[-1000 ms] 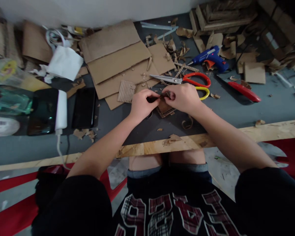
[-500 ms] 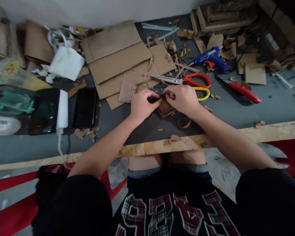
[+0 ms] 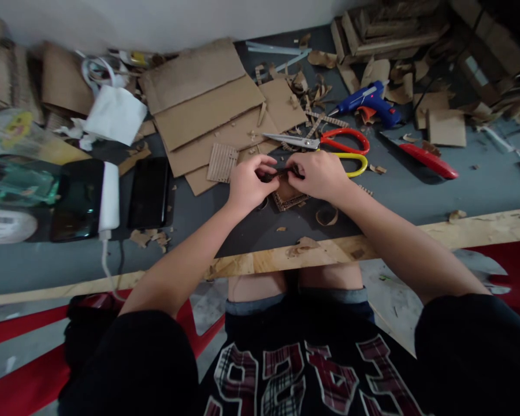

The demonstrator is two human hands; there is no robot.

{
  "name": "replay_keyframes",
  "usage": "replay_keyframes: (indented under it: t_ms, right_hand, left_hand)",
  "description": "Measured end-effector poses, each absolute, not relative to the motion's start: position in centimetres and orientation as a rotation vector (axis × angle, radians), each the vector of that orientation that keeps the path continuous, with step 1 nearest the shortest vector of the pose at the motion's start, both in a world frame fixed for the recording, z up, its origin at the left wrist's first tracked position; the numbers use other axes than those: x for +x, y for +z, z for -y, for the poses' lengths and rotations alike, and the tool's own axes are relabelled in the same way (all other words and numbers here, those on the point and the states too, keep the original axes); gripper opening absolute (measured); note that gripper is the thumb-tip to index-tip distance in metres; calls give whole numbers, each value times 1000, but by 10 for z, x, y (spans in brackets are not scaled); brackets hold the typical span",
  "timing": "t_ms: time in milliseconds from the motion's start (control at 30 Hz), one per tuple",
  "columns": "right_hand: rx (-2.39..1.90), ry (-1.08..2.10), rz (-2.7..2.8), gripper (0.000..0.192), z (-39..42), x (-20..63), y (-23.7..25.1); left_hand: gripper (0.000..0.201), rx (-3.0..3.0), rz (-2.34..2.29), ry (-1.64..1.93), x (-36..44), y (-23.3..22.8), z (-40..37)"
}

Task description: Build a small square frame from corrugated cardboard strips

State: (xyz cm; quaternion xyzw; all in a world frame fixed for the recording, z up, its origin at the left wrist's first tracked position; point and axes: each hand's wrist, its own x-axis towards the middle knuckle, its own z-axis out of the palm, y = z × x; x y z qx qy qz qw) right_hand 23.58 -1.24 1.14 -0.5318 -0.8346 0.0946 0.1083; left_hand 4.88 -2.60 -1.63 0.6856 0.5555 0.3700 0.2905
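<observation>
Between my hands runs a thin dark strip of cardboard (image 3: pixel 282 173), pinched at its left end by my left hand (image 3: pixel 252 180). My right hand (image 3: pixel 318 173) has its fingers closed around the strip's other end, which they partly hide. Just below the strip, a small square cardboard piece (image 3: pixel 291 198) with a corrugated raised edge lies on the table, partly covered by my right hand. Scissors (image 3: pixel 303 141) with one red and one yellow handle lie right behind my hands. A ribbed cardboard square (image 3: pixel 222 162) is beside my left fingers.
Stacked cardboard sheets (image 3: pixel 208 110) lie behind my left hand. A blue glue gun (image 3: pixel 368 103) and a red-handled cutter (image 3: pixel 429 160) are to the right, among cardboard scraps. At left are a black phone (image 3: pixel 148 192) and a white cable plug (image 3: pixel 110 196). The table's wooden edge (image 3: pixel 260 261) runs in front.
My left fingers have spread slightly above the strip while the thumb stays low. Both hands remain in nearly the same place. The view has shifted a little.
</observation>
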Motion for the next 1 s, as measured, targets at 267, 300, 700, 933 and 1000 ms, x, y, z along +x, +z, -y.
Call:
replay_keyframes:
  t_ms: [267, 300, 700, 933, 1000]
  right_hand:
    - [-1327, 74, 2356, 30, 20, 241, 18]
    - [-1277, 42, 2349, 30, 21, 241, 18]
    - [-1290, 100, 2398, 27, 22, 243, 19]
    - [-1151, 205, 2331, 38, 18, 248, 23]
    - [-1099, 220, 2355, 38, 16, 248, 23]
  left_hand:
    - [29, 2113, -1424, 1344, 47, -15, 34]
    - [30, 2131, -1386, 1377, 47, -15, 34]
    - [30, 2043, -1400, 1147, 45, -18, 29]
    - [18, 2124, -1363, 1280, 46, -14, 32]
    - [15, 2185, -1350, 1311, 46, -10, 33]
